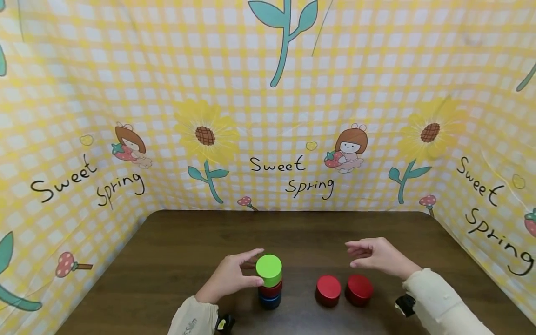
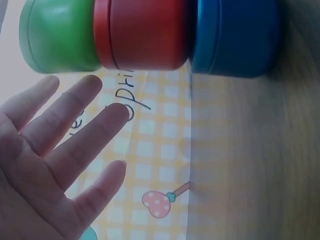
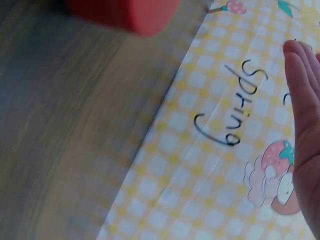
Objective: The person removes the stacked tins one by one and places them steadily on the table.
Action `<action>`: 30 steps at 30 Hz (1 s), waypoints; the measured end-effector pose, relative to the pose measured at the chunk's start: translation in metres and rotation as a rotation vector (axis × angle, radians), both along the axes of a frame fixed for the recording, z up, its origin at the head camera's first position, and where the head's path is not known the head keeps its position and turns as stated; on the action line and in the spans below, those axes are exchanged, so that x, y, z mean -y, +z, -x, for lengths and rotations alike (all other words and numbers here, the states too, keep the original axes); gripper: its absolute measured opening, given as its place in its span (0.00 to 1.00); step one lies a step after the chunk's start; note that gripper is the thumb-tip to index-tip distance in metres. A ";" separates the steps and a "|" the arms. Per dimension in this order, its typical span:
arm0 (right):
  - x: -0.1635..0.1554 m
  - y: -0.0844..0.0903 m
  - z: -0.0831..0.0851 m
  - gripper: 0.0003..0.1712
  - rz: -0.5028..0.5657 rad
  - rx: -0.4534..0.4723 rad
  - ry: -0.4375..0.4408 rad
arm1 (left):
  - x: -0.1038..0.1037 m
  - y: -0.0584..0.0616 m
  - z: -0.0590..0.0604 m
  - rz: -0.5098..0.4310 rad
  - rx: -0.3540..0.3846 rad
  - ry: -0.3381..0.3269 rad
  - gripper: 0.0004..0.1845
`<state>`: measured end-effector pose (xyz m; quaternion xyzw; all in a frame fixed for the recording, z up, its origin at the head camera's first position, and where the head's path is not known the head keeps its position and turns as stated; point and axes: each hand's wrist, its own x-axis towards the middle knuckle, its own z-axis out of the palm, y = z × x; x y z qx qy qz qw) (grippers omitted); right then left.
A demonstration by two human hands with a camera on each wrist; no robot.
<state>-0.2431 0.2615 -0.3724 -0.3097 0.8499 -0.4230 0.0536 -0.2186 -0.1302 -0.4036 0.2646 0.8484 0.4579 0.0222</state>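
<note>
A stack of three round lidded tins stands on the table: green (image 1: pixel 269 270) on top, red (image 2: pixel 145 35) in the middle, blue (image 1: pixel 270 301) at the bottom. My left hand (image 1: pixel 232 274) is beside the green tin, thumb and fingers parted at its left side. In the left wrist view its fingers (image 2: pixel 90 145) are spread, with nothing gripped. Two more red tins, one (image 1: pixel 328 291) nearer the stack and another (image 1: pixel 359 290) to its right, stand side by side. Above and behind the right one hovers my right hand (image 1: pixel 378 255), loosely bent and holding nothing.
The dark wooden table (image 1: pixel 201 232) meets a yellow checked cloth (image 1: pixel 268 111) that hangs as a wall at the back and both sides. Black straps with small devices sit at both sleeve cuffs.
</note>
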 end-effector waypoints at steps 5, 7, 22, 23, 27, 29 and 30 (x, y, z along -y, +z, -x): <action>0.024 0.001 0.001 0.26 0.091 -0.066 -0.051 | 0.008 -0.002 -0.003 0.025 -0.012 0.023 0.35; 0.035 0.001 0.000 0.26 0.134 -0.102 -0.068 | 0.009 -0.003 -0.004 0.037 -0.010 0.022 0.36; 0.099 -0.010 -0.003 0.26 0.287 -0.292 -0.050 | -0.004 -0.026 -0.005 -0.101 -0.097 0.122 0.33; 0.102 -0.011 -0.003 0.27 0.293 -0.306 -0.052 | -0.004 -0.026 -0.006 -0.104 -0.093 0.124 0.33; 0.112 -0.017 -0.002 0.29 0.323 -0.359 -0.066 | -0.004 -0.029 -0.007 -0.121 -0.080 0.110 0.33; 0.116 -0.020 -0.002 0.31 0.320 -0.374 -0.061 | -0.002 -0.029 -0.009 -0.123 -0.080 0.110 0.33; 0.118 -0.021 -0.002 0.31 0.314 -0.379 -0.050 | -0.001 -0.029 -0.010 -0.125 -0.080 0.115 0.33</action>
